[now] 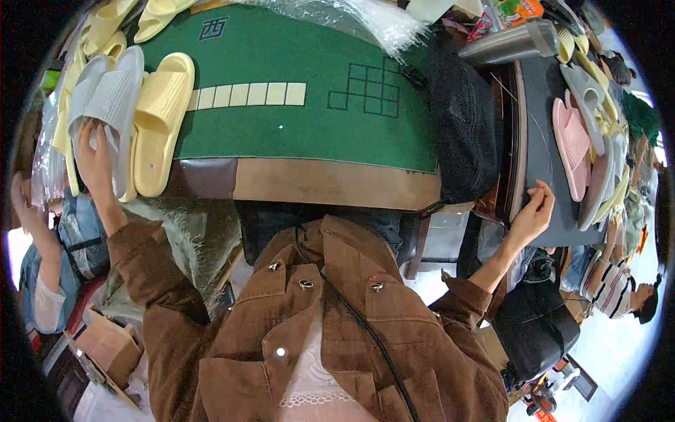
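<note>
My left hand [96,157] reaches to a pair of grey slippers [105,91] standing side by side at the left end of the table. Its fingers are bent in at the foot opening of the left slipper, gripping it; the fingertips are partly hidden. Against the grey pair lies a yellow slipper [164,116] with a ribbed strap. On the right, my right hand [534,211] hovers by the edge of a dark grey tabletop [543,126]. The fingers are loosely bent, with nothing visible in them. A thin pale strand [534,126] runs close to the fingertips.
A green mat [281,133] with a row of cream tiles [249,94] covers the front table. Beyond are clear plastic bags [380,24]. A black mesh bag [460,119] and metal flask [510,46] stand right, near pink slippers [571,144]. Other people work at both sides.
</note>
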Tool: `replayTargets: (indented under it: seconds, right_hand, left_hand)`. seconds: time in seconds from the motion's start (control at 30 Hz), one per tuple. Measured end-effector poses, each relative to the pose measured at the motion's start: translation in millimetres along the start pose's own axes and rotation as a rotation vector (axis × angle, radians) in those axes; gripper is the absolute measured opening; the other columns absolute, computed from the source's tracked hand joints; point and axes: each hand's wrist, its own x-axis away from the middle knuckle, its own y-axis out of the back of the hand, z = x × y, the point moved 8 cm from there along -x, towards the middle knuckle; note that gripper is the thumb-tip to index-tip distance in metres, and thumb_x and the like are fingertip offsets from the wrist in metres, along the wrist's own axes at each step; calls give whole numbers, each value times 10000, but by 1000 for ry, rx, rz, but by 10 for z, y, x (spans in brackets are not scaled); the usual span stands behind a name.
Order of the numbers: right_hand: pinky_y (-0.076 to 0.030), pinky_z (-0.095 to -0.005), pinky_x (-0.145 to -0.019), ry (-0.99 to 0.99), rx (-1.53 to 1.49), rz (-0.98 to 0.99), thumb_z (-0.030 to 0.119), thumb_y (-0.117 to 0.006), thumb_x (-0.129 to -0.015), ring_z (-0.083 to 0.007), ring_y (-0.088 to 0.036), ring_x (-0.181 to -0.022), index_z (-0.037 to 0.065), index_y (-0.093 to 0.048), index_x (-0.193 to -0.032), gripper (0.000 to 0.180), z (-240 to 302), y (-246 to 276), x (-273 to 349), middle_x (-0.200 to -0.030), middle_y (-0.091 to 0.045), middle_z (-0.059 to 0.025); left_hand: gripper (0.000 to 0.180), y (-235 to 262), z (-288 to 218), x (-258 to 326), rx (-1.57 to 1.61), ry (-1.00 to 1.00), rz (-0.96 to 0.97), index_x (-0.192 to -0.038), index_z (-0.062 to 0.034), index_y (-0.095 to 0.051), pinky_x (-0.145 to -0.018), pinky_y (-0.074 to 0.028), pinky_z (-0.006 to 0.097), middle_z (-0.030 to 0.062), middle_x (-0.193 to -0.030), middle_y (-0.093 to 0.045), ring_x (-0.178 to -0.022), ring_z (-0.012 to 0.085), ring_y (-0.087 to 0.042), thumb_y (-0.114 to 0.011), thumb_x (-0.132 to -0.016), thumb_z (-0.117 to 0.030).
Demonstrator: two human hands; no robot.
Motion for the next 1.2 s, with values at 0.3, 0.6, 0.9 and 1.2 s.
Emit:
replayTargets:
  seconds: [0.3, 0.6, 0.9, 1.2]
  right_hand:
    - [-448, -286, -683, 12, -14, -11, 128, -488, -931, -132, -550, -710, 32, -640, -973, 184, -24, 20, 99, -752, -592, -42]
    - [-457, -288, -708, 91, 39, -2, 142, -489, -929, -145, -574, -739, 61, -657, -996, 199, -41, 1, 34, -807, -629, -50]
    - [-462, -294, -736, 145, 21, 24, 212, -493, -928, -146, -603, -793, 95, -677, -1024, 239, -246, -69, -50, -882, -659, -48]
    - [-448, -255, -671, 119, 78, 33, 186, -497, -875, -117, -551, -704, 93, -643, -1108, 291, -213, -74, -25, -873, -645, -28]
  left_hand:
    - [192, 413, -1285, 1052, 145, -3, -216, -1021, -53, -675, -946, -402, 346, 117, -1141, -604, -1099, 245, -537, -547, -879, -42]
    - [185, 427, -1808, 1338, 376, -79, -214, -981, -31, -674, -854, -454, 306, 96, -1017, -647, -968, 214, -596, -542, -863, 23]
    - [201, 416, -2112, 1747, 617, -131, -175, -963, -30, -666, -801, -464, 277, 90, -949, -656, -889, 193, -615, -530, -846, 60]
    - [179, 503, -1956, 1897, 779, -35, -221, -961, -5, -655, -768, -465, 256, 69, -903, -662, -843, 148, -611, -525, -853, 53]
